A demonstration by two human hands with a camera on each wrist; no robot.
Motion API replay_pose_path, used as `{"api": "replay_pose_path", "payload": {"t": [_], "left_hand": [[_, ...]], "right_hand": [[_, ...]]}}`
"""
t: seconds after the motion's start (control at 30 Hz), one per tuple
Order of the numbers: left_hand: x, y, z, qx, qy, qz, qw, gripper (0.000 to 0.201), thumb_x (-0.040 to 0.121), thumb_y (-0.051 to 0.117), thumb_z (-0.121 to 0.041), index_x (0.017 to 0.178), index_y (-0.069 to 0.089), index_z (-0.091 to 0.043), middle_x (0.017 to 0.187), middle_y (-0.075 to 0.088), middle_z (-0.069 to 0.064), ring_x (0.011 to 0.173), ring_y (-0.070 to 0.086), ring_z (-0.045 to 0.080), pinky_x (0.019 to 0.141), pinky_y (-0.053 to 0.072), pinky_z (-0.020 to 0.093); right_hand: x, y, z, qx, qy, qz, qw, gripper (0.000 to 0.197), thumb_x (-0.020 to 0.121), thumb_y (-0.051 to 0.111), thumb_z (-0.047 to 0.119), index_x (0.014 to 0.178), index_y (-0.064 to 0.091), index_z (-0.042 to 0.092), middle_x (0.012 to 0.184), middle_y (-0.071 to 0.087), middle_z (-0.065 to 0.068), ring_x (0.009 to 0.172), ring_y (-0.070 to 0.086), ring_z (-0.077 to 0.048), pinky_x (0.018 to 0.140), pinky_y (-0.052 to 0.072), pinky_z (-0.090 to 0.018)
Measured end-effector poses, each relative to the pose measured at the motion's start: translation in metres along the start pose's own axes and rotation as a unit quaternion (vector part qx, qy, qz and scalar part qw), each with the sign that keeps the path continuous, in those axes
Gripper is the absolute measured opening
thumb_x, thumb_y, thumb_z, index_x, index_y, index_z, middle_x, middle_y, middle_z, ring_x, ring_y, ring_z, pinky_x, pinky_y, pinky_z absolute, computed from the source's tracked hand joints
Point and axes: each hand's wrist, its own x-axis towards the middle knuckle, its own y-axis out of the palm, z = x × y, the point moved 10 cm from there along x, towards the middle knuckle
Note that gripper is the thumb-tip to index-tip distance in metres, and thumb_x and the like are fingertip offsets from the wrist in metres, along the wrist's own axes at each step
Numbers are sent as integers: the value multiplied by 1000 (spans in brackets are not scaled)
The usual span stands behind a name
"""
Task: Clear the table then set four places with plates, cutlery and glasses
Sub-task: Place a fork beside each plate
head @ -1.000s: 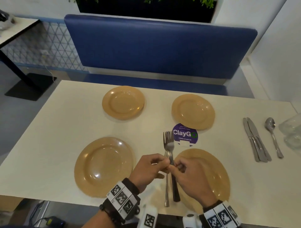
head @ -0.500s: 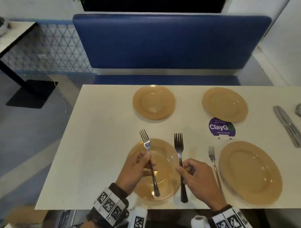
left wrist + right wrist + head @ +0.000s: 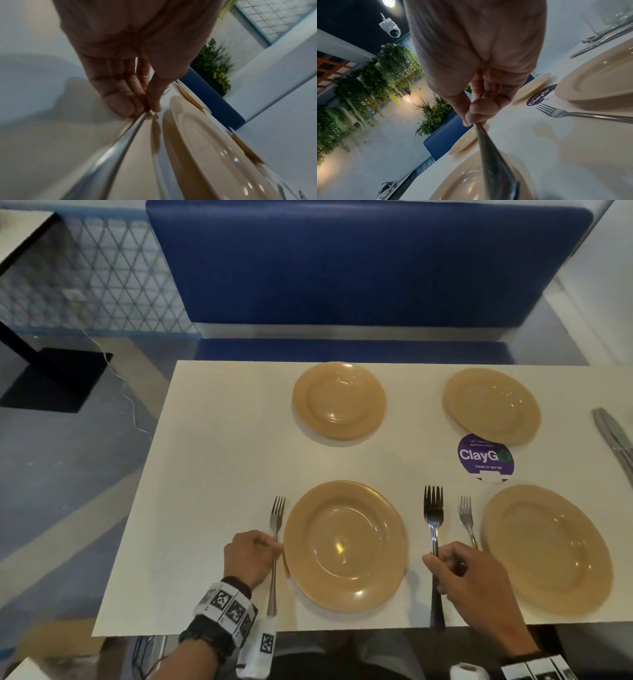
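Note:
Four tan plates sit on the cream table (image 3: pixel 212 474): near left plate (image 3: pixel 345 546), near right plate (image 3: pixel 548 549), far left plate (image 3: pixel 339 400), far right plate (image 3: pixel 491 405). My left hand (image 3: pixel 251 556) pinches the handle of a small fork (image 3: pixel 275 529) lying just left of the near left plate; the left wrist view shows fingertips (image 3: pixel 154 106) on the handle (image 3: pixel 120 142). My right hand (image 3: pixel 469 580) grips a dark fork (image 3: pixel 433 518) between the near plates, seen in the right wrist view as a handle (image 3: pixel 491 155). A third fork (image 3: pixel 466 518) lies left of the near right plate.
Knives (image 3: pixel 613 436) lie at the table's right edge, with a spoon and a glass (image 3: pixel 611 16) seen in the right wrist view. A purple ClayGo sticker (image 3: pixel 485 457) sits between the right plates. A blue bench (image 3: pixel 370 268) runs along the far side.
My left hand carried the small fork from over the near left plate to the table at its left side. The right hand kept hold of the dark fork. The head view shifted left.

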Motion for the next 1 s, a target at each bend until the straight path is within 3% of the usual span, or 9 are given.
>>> {"api": "replay_pose_path", "payload": {"t": [0.13,0.37,0.67,0.87,1.0], "left_hand": [[-6,-1,-15,57,41,-16,997,15,78,77,-31,74,63,-26,78,67,-10,77,63,14,72,45,27],[-2,8,-13,44,59,-11,997,15,79,71,-28,68,61,-30,64,68,-9,68,68,19,77,59,38],[3,11,-6,44,60,-8,997,11,81,69,-33,73,63,-30,66,70,-7,72,69,23,80,58,42],[6,13,-2,43,59,-7,997,12,81,69,-32,72,62,-29,66,70,-6,73,69,25,80,58,42],[1,7,-3,32,53,-2,998,13,87,68,-37,81,61,-27,75,71,-3,74,69,22,77,59,40]], "right_hand": [[-3,1,-3,5,15,-4,1000,20,85,76,27,70,66,18,60,66,5,56,67,-16,64,58,-30],[-4,10,-7,10,33,11,999,19,86,75,29,71,66,19,61,67,7,57,67,-16,68,60,-35],[-6,12,-7,14,40,18,999,20,86,75,27,71,66,18,58,65,7,56,66,-11,56,48,-15],[-7,12,-6,17,41,24,999,19,85,76,25,70,66,17,57,65,7,53,65,-9,53,48,-15],[-8,12,-5,12,37,26,999,19,85,76,26,71,66,18,59,67,7,56,67,-9,55,51,-18]]}}
